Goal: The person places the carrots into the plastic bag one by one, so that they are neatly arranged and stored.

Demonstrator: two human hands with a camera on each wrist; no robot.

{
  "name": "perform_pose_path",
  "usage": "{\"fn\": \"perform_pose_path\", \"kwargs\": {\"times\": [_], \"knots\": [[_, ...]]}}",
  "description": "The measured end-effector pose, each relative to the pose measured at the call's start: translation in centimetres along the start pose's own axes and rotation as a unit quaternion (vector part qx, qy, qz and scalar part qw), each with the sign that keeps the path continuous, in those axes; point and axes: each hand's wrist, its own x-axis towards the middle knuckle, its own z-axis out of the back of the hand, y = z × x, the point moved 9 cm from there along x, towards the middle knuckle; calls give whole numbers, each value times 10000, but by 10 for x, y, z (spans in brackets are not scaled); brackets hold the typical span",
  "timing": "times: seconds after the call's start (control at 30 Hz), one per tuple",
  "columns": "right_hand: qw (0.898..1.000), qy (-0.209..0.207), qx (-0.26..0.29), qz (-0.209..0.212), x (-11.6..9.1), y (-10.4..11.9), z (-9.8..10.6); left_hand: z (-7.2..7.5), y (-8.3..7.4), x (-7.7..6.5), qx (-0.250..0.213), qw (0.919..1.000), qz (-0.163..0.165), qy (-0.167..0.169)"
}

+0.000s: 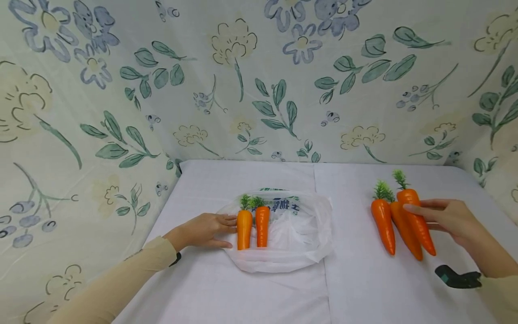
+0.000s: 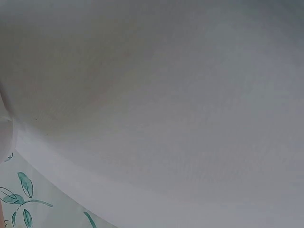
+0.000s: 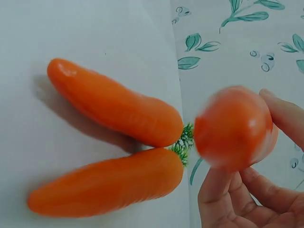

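My right hand [image 1: 449,220] holds an orange toy carrot [image 1: 413,209] with a green top, thumb on one side and fingers on the other. In the right wrist view this carrot [image 3: 232,128] appears end-on and raised. Beside it, a left carrot [image 1: 382,225] and a middle carrot [image 1: 405,234] lie on the cloth, their tops close together. My left hand [image 1: 210,229] rests with fingers extended at the left edge of a white plastic bag [image 1: 279,261]. Inside the bag's opening lie a lighter carrot [image 1: 244,229], right at the left fingertips, and a redder carrot [image 1: 262,227].
A white cloth [image 1: 283,297] with a lengthwise crease covers the table. Floral curtains [image 1: 275,112] stand behind it and at both sides. The left wrist view holds mostly plain white cloth [image 2: 166,109], with a strip of floral fabric [image 2: 42,204] at its lower left.
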Motion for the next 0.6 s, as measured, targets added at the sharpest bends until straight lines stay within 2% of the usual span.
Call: {"fn": "perform_pose_path", "kwargs": {"times": [0.37, 0.6], "knots": [[9988, 182, -121, 443, -20, 58, -20, 3, -2, 1, -23, 10000, 0, 47], [9980, 252, -261, 527, -27, 92, -38, 1, -1, 1, 28, 9999, 48, 130]]}}
